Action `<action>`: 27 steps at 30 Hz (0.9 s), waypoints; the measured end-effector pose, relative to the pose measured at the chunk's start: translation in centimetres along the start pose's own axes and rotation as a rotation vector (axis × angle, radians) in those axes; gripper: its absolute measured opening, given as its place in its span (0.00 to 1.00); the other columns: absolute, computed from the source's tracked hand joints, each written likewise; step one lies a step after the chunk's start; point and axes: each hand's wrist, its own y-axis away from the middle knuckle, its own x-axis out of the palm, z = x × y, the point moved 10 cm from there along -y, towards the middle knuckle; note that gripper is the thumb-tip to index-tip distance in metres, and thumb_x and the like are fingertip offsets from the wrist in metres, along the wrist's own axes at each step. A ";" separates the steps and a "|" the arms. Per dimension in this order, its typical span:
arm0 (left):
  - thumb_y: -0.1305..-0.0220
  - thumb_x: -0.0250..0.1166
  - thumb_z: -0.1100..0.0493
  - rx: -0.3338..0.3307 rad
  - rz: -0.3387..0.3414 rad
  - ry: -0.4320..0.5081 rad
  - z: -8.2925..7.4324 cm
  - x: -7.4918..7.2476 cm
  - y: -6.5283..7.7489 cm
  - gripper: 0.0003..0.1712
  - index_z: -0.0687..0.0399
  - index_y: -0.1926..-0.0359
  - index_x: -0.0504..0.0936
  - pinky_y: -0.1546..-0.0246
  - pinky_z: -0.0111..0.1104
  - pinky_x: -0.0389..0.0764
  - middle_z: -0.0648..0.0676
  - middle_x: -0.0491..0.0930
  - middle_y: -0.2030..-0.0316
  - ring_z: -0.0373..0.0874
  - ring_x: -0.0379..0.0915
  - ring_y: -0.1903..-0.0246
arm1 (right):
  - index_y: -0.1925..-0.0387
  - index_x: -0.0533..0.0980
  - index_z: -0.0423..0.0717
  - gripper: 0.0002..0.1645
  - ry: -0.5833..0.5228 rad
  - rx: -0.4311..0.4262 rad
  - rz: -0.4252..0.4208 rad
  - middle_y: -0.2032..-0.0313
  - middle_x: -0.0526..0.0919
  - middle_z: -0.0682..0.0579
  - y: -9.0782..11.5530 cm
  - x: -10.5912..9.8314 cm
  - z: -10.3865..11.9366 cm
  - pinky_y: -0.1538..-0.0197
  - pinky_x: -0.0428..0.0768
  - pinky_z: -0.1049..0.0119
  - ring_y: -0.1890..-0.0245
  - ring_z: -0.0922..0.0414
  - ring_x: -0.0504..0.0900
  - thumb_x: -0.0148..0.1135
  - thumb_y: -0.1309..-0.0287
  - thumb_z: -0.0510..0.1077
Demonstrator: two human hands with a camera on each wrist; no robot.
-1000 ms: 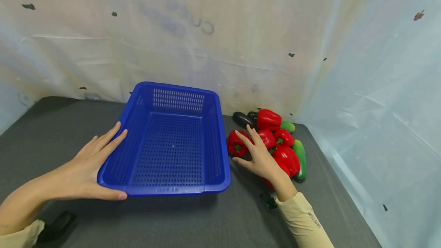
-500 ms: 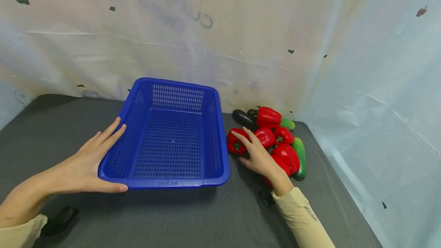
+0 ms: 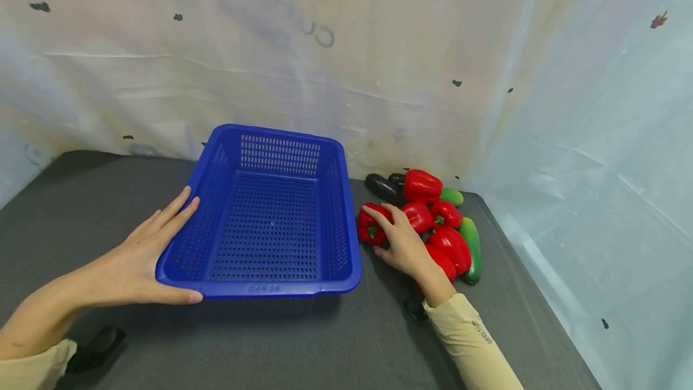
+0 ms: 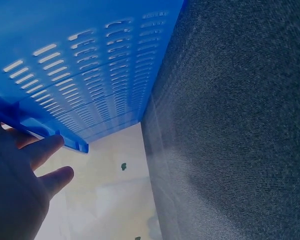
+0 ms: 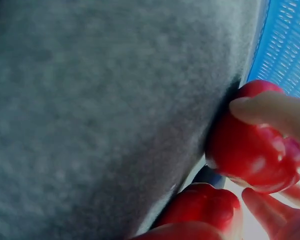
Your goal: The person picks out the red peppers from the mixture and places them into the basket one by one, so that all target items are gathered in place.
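A blue plastic basket (image 3: 260,288) with slotted walls stands at the middle of the table, with nothing inside it. My left hand (image 3: 130,266) rests on its near left corner, fingers spread fairly straight along the left rim and thumb along the front rim. Just right of the basket, my right hand (image 3: 405,245) holds a red bell pepper (image 3: 370,230). The right wrist view has the thumb on one side of that bell pepper (image 5: 245,150) and the fingers round the other. Another red bell pepper (image 5: 200,205) lies close by.
Beside the right hand lie several more red bell peppers (image 3: 450,248), dark eggplants (image 3: 383,188) and green cucumbers (image 3: 471,251) on the grey tabletop (image 3: 346,348). A pale plastic sheet (image 3: 379,47) hangs behind the table and along its right side.
My right hand's fingers have lowered and closed round the red bell pepper nearest the basket. The left hand has kept its place on the basket; the view shifts slightly.
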 end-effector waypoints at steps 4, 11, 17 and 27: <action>0.67 0.80 0.43 -0.001 0.001 0.008 0.0 0.1 0.0 0.78 0.48 0.24 0.35 0.32 0.60 0.25 0.54 0.27 0.24 0.71 0.29 0.29 | 0.31 0.62 0.57 0.48 -0.040 -0.003 -0.029 0.38 0.66 0.41 0.1 -0.2 -0.1 0.44 0.77 0.46 0.41 0.44 0.70 0.73 0.54 0.40; 0.66 0.80 0.43 -0.017 0.006 0.021 0.2 0.1 0.0 0.78 0.46 0.24 0.35 0.33 0.62 0.24 0.54 0.26 0.24 0.71 0.27 0.29 | 0.33 0.63 0.53 0.45 -0.059 -0.053 -0.095 0.41 0.68 0.43 0.1 -0.8 0.5 0.45 0.78 0.49 0.43 0.46 0.72 0.73 0.53 0.43; 0.66 0.80 0.44 -0.020 0.007 0.023 0.2 0.1 0.0 0.78 0.47 0.24 0.35 0.33 0.62 0.25 0.54 0.26 0.24 0.72 0.27 0.29 | 0.35 0.65 0.53 0.44 -0.022 -0.088 -0.167 0.40 0.69 0.43 0.0 -2.0 1.2 0.44 0.77 0.47 0.42 0.46 0.71 0.73 0.55 0.44; 0.66 0.79 0.43 -0.043 0.018 0.032 0.3 0.2 0.0 0.78 0.45 0.24 0.34 0.35 0.65 0.26 0.53 0.25 0.24 0.71 0.25 0.29 | 0.33 0.64 0.54 0.46 0.019 -0.107 -0.232 0.39 0.69 0.41 -0.2 -3.6 1.6 0.43 0.75 0.46 0.39 0.45 0.68 0.73 0.54 0.45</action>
